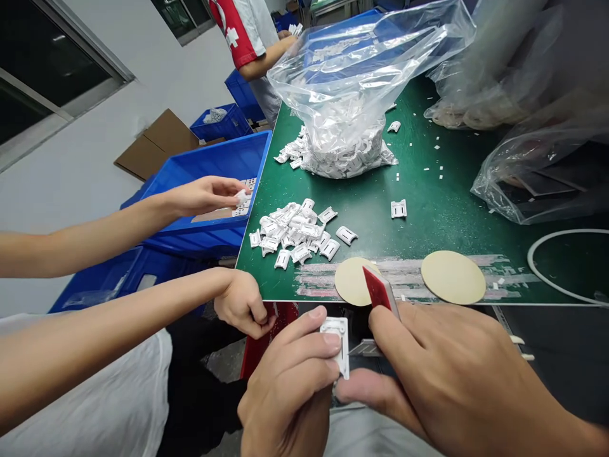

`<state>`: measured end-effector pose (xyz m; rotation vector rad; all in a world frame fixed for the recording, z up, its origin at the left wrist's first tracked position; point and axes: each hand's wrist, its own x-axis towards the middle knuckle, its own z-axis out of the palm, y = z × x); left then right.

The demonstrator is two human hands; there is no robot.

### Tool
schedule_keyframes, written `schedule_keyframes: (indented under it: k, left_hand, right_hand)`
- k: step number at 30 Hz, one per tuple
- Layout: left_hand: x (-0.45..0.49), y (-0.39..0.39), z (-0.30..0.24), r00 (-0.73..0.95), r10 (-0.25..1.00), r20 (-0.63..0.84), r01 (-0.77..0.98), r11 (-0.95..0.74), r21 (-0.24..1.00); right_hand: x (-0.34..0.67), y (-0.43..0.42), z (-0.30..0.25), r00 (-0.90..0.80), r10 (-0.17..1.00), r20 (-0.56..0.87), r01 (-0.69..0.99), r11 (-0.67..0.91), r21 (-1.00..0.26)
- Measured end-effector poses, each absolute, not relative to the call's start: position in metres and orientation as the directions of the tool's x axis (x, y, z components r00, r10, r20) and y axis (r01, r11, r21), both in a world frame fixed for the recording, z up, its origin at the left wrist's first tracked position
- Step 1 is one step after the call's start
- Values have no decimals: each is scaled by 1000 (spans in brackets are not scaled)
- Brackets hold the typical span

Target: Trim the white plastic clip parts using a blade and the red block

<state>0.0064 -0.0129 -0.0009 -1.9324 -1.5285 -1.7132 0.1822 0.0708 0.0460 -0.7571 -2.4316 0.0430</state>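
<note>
My left hand [295, 374] grips a small white plastic part [343, 327], rectangular with a recessed face, upright between fingers and thumb. In my right hand [442, 362] is a utility knife; its snap-off blade [365, 348] points left, with its tip at or very near the part's right edge. A flat red piece with a grey edge [380, 291] sticks up above my right index finger; whether it belongs to the knife I cannot tell. My right thumb lies close under the part. Beyond my hands, a pile of similar white parts [295, 230] lies on the green table [442, 184].
Two round cream discs [453, 277] lie along the table's front edge. A clear bag of white parts [342, 136] stands behind. At left, a co-worker's hand [207, 195] holds a white piece over a blue crate [190, 162]; their other hand [242, 304] is beside mine.
</note>
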Motion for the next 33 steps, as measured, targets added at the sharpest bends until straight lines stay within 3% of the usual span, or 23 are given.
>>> schedule_keyframes:
  k: [6,16,25,33]
  left_hand:
    - [7,-19,-1,-144,611,779,750,-446,488]
    - [-13,-19,-22,-338,651,679,767,-228,600]
    - [11,-20,-6,-141,620,772,723,-468,508]
    - [9,-18,-2,-99,657,748,731,-462,503]
  right_hand:
    - [187,69,43,-673,521,525,503,843,-191]
    - [190,66,40,-676,505,537,514,845,-148]
    - [194,66,33,-664,489,565,516,847,-128]
    - [192,69,32,-641,482,597,508,850,-141]
